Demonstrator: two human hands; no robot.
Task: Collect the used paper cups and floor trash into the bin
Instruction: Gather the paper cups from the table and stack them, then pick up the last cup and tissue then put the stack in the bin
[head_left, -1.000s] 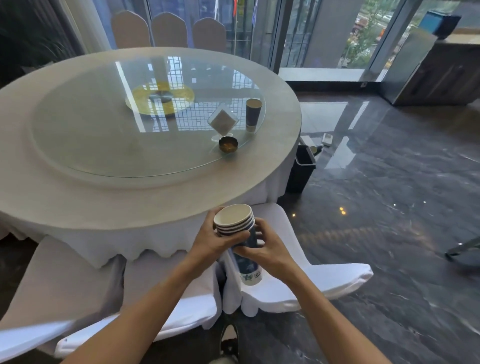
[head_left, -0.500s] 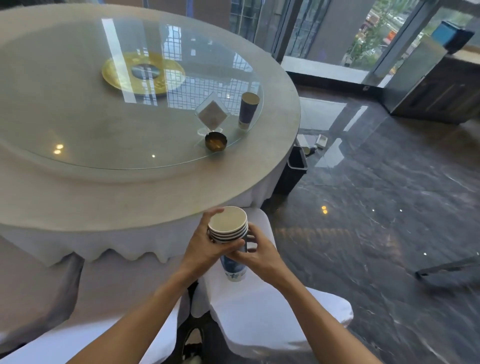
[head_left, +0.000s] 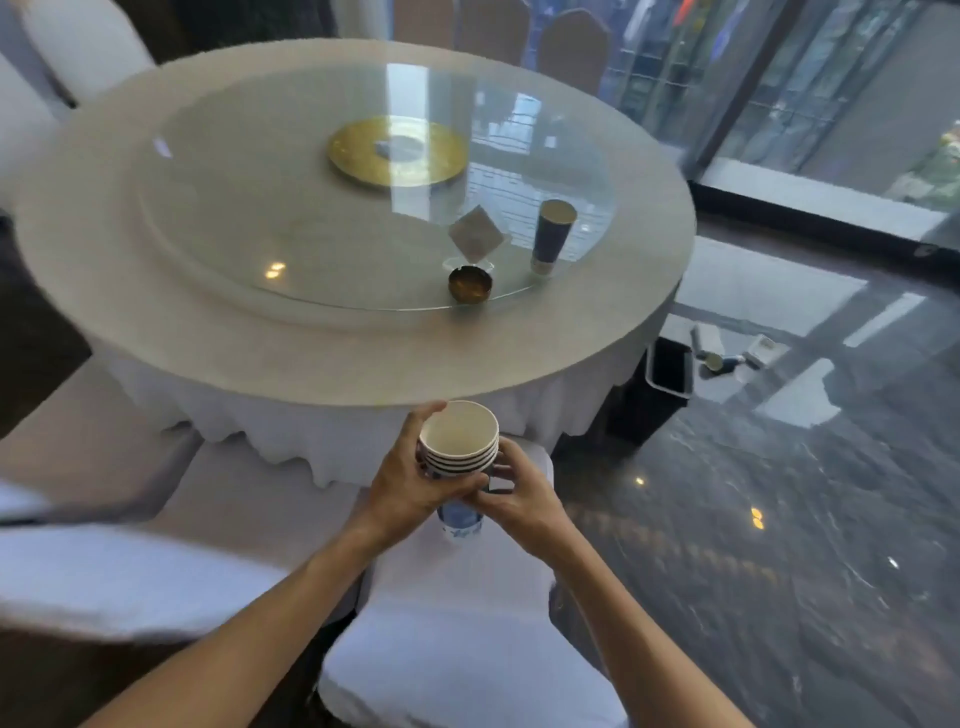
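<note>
Both hands closed on the stack of paper cups (head_left: 458, 452): left hand (head_left: 410, 486) wraps the rims, right hand (head_left: 522, 493) pinches the lower body. Stack upright, long axis vertical, held above a white-covered chair (head_left: 467, 639), just off the tabletop (head_left: 332, 358) edge. Bin (head_left: 667, 366) sits on the floor at about 2 o'clock from the hands, well apart, behind the table's skirt; right hand is nearer. Floor trash (head_left: 727, 353) lies just beyond it. Another cup (head_left: 553, 236) stands on the glass at 12 o'clock. Blue print on bottom cup, probably lettering, unreadable.
</note>
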